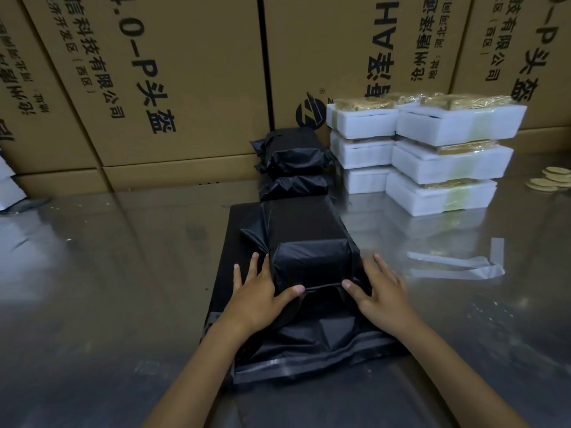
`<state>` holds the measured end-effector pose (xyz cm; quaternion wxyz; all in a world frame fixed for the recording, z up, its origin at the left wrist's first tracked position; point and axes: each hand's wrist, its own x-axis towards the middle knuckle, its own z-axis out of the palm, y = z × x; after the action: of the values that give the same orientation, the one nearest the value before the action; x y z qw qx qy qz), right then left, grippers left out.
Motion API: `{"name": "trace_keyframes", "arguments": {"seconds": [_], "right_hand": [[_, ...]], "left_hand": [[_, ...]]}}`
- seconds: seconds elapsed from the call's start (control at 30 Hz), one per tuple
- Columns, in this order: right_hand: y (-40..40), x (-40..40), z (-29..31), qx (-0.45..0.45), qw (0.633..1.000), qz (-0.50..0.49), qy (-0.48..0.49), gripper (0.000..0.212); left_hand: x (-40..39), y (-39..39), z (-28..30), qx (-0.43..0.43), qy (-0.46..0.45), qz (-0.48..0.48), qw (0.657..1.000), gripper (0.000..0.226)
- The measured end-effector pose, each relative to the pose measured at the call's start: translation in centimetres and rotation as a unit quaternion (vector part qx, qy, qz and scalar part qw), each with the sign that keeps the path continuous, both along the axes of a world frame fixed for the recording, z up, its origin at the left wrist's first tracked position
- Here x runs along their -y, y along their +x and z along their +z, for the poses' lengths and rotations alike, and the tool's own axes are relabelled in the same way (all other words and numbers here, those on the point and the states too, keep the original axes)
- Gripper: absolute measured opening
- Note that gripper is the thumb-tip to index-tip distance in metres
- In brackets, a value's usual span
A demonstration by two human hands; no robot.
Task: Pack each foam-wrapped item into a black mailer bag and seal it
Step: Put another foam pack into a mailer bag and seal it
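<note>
Both hands press flat on a filled black mailer bag (309, 242), the left hand (258, 296) on its left side and the right hand (381, 293) on its right, fingers spread and thumbs meeting along the folded flap. The bag lies on a pile of flat black bags (225, 273) on the shiny tabletop (108, 273). Behind it sit two sealed black parcels (293, 163), and to their right two stacks of foam-wrapped items (432, 156). Clear strips (457, 262) lie at right; cardboard boxes (154, 81) stand behind.

6 foam pkgs (445, 163), 3 packed bags (293, 156) (2 stacked behind)
</note>
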<state>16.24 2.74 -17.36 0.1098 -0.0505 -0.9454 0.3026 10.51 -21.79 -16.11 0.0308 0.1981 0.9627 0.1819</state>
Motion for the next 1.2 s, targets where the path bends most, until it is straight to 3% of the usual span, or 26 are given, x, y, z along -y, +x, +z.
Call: {"name": "trace_keyframes", "arguments": {"seconds": [0.13, 0.2, 0.33, 0.43, 0.5, 0.57, 0.6, 0.67, 0.77, 0.83, 0.97, 1.03, 1.07, 1.13, 1.2], "right_hand": [[1.8, -0.1, 0.9, -0.032, 0.999, 0.029, -0.016, 0.056], [2.6, -0.4, 1.2, -0.048, 0.994, 0.061, -0.074, 0.049], [4.5, -1.4, 2.1, -0.020, 0.954, 0.081, -0.286, 0.036], [5.7, -2.7, 2.4, -0.075, 0.947, 0.085, -0.301, 0.042], [6.4, -3.5, 2.5, -0.080, 0.960, 0.140, -0.227, 0.063], [6.9, -4.1, 2.6, -0.082, 0.979, 0.183, -0.046, 0.077], [7.0, -4.4, 2.8, -0.093, 0.973, 0.191, 0.094, 0.080], [6.8, -4.7, 3.3, -0.133, 0.910, 0.210, 0.332, 0.086], [6.2, -4.4, 4.1, -0.090, 0.872, 0.259, 0.405, 0.090], [5.7, -4.6, 3.6, -0.088, 0.882, 0.278, 0.370, 0.082], [4.6, -4.5, 3.1, -0.058, 0.933, 0.275, 0.225, 0.068], [4.5, -3.9, 3.3, -0.093, 0.958, 0.247, 0.112, 0.029], [4.6, -3.6, 3.4, -0.112, 0.967, 0.226, 0.047, 0.019], [4.7, -3.0, 3.6, -0.128, 0.975, 0.173, -0.055, 0.018], [4.7, -2.5, 3.6, -0.132, 0.979, 0.132, -0.082, 0.033]], "left_hand": [[0.6, 1.3, -0.2, -0.020, 0.022, 0.000, 1.000, 0.105], [1.3, 1.8, 0.0, -0.021, 0.051, -0.010, 0.998, 0.094], [3.9, 3.1, 0.9, -0.038, 0.174, 0.002, 0.984, 0.064], [6.1, 4.2, 1.6, -0.070, 0.277, -0.031, 0.958, 0.035], [7.5, 4.7, 2.1, -0.102, 0.247, -0.071, 0.961, 0.050], [8.5, 4.8, 2.4, -0.178, 0.083, -0.104, 0.975, 0.078], [8.6, 4.8, 2.5, -0.239, -0.026, -0.118, 0.963, 0.089], [7.8, 4.9, 3.0, -0.279, -0.185, -0.143, 0.931, 0.107], [6.9, 4.8, 3.4, -0.278, -0.257, -0.184, 0.907, 0.116], [6.9, 4.5, 3.5, -0.269, -0.249, -0.205, 0.908, 0.098], [7.2, 4.4, 2.9, -0.162, -0.084, -0.175, 0.968, 0.056], [7.0, 4.4, 2.4, -0.149, -0.050, -0.154, 0.975, 0.063], [6.9, 4.4, 2.3, -0.148, -0.041, -0.147, 0.977, 0.066], [6.8, 4.6, 2.1, -0.119, -0.013, -0.136, 0.983, 0.065], [7.0, 4.7, 2.0, -0.076, 0.007, -0.141, 0.987, 0.064]]}}
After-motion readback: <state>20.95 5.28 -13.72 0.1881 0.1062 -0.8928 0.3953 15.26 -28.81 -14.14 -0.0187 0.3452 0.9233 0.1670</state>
